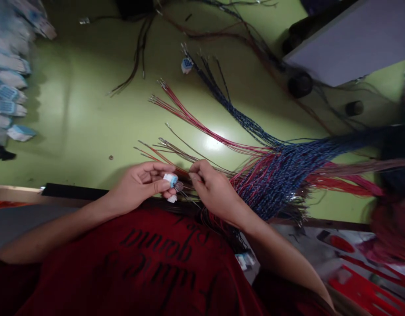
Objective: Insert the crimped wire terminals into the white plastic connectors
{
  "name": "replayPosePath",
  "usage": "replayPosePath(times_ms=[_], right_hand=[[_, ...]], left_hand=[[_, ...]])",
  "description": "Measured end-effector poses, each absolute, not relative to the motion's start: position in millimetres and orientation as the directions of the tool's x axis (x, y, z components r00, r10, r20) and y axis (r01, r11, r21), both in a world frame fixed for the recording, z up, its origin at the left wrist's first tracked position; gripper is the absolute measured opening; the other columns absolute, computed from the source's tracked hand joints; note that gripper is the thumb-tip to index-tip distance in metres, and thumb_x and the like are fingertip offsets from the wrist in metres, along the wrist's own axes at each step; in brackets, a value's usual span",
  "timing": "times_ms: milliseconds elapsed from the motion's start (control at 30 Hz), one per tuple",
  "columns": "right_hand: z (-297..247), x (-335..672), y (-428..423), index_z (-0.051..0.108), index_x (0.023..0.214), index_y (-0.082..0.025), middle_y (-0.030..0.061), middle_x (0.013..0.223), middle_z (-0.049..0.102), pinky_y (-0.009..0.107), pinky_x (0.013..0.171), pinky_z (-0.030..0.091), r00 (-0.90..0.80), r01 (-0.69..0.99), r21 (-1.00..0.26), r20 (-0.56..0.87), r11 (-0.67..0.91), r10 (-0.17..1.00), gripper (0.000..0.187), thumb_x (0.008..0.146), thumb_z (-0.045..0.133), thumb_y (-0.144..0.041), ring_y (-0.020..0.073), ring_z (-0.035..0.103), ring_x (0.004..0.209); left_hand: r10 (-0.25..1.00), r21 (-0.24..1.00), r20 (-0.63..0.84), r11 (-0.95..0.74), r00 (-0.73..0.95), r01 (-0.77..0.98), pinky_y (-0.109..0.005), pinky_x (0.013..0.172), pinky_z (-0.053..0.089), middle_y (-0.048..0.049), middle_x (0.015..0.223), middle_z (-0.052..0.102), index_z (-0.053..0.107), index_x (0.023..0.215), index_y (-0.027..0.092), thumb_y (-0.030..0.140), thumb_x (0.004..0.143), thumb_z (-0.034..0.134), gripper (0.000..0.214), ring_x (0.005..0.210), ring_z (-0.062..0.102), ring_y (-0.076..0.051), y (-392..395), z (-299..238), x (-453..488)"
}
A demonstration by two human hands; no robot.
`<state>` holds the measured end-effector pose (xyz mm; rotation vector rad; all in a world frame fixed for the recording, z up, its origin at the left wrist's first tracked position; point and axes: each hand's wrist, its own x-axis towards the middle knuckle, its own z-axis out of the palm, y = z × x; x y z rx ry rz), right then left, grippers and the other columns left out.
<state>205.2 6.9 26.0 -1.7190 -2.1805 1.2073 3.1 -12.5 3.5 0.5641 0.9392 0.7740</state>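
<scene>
The left hand (pixel 145 183) pinches a small white-and-blue plastic connector (pixel 170 179) between thumb and fingers, above the near edge of the glossy green tabletop (pixel 87 105). Thin grey-brown wires extend from the connector toward the right. The right hand (pixel 217 188) is positioned just to the right of the connector, thumb and forefinger curled toward each other; whether they grip a wire cannot be told. Orange insulated wires (pixel 150 152) and brown insulated wires (pixel 181 151) lie on the far side of both hands. Beyond these, thin red wires (pixel 202 127) fan toward the left from a thick bundle of dark blue-and-black wires (pixel 298 162) at the right. A blue-faced white connector (pixel 186 66) lies farther away. Similar white-and-blue plastic housings (pixel 8 94) are heaped at the far left.
</scene>
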Motion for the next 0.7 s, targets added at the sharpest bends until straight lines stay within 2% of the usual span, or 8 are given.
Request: replayPosePath(times_ms=[133,267,333,400,500,567,700], right_hand=[[34.1,197.8,10.4,0.054,0.105,-0.015,0.0060,0.074,0.068,0.028,0.056,0.029,-0.344,0.900,-0.409,-0.453,0.152,0.822,0.022,0.091,0.037,-0.017,0.0157,0.053,0.057],[39.9,193.8,10.8,0.053,0.106,-0.013,0.0100,0.081,0.072,0.028,0.056,0.028,-0.384,0.912,-0.333,-0.493,0.238,0.781,0.024,0.087,0.038,-0.013,0.0177,0.057,0.061],[41.0,195.0,9.2,0.054,0.105,-0.013,0.0094,0.080,0.071,0.028,0.056,0.031,-0.407,0.892,-0.390,-0.471,0.230,0.783,0.023,0.087,0.041,-0.014,0.0177,0.059,0.063],[41.1,197.9,6.7,0.055,0.103,-0.015,0.0078,0.083,0.070,0.028,0.059,0.037,-0.456,0.805,-0.567,-0.399,0.177,0.796,0.020,0.086,0.045,-0.016,0.0165,0.061,0.067],[39.8,201.9,2.6,0.058,0.098,-0.016,0.0046,0.084,0.069,0.025,0.064,0.045,-0.483,0.514,-0.857,-0.248,0.043,0.840,0.014,0.086,0.051,-0.020,0.0134,0.063,0.072],[38.1,202.4,0.7,0.061,0.092,-0.016,0.0027,0.081,0.067,0.024,0.063,0.046,-0.428,0.395,-0.919,-0.197,-0.014,0.882,0.010,0.086,0.055,-0.021,0.0116,0.062,0.071],[36.6,200.2,0.1,0.067,0.079,-0.017,0.0003,0.074,0.066,0.023,0.061,0.045,-0.328,0.409,-0.912,-0.193,-0.045,0.925,0.009,0.084,0.059,-0.018,0.0101,0.058,0.067]], left_hand=[[0.810,0.805,-0.424,0.542,0.405,-0.242,-0.023,0.068,0.059,-0.0030,0.086,0.074,0.068,0.116,0.018,0.014,0.080,0.070,0.037,0.068,0.070,-0.011,-13.6,12.2,2.0],[0.849,0.905,-0.320,0.405,0.421,-0.128,-0.024,0.075,0.059,-0.0077,0.105,0.071,0.074,0.107,0.019,0.016,0.082,0.066,0.026,0.082,0.070,-0.014,-14.7,16.3,1.7],[0.868,0.926,-0.287,0.360,0.404,-0.115,-0.024,0.077,0.059,-0.0080,0.107,0.070,0.076,0.099,0.019,0.016,0.081,0.067,0.020,0.087,0.069,-0.016,-14.5,16.3,1.4],[0.864,0.906,-0.324,0.400,0.385,-0.137,-0.025,0.075,0.059,-0.0074,0.102,0.071,0.075,0.097,0.018,0.018,0.082,0.067,0.017,0.081,0.070,-0.015,-14.3,14.9,0.7],[0.816,0.823,-0.414,0.525,0.404,-0.217,-0.029,0.072,0.059,-0.0067,0.087,0.073,0.071,0.099,0.015,0.021,0.083,0.068,0.018,0.071,0.069,-0.015,-14.6,10.7,-0.5],[0.789,0.764,-0.435,0.579,0.434,-0.285,-0.031,0.074,0.059,-0.0064,0.080,0.073,0.070,0.100,0.014,0.021,0.082,0.069,0.020,0.070,0.069,-0.015,-15.2,7.8,-0.3],[0.764,0.652,-0.480,0.639,0.431,-0.408,-0.028,0.068,0.060,-0.0060,0.085,0.074,0.070,0.103,0.016,0.018,0.079,0.073,0.025,0.069,0.070,-0.015,-16.4,5.3,2.8]])
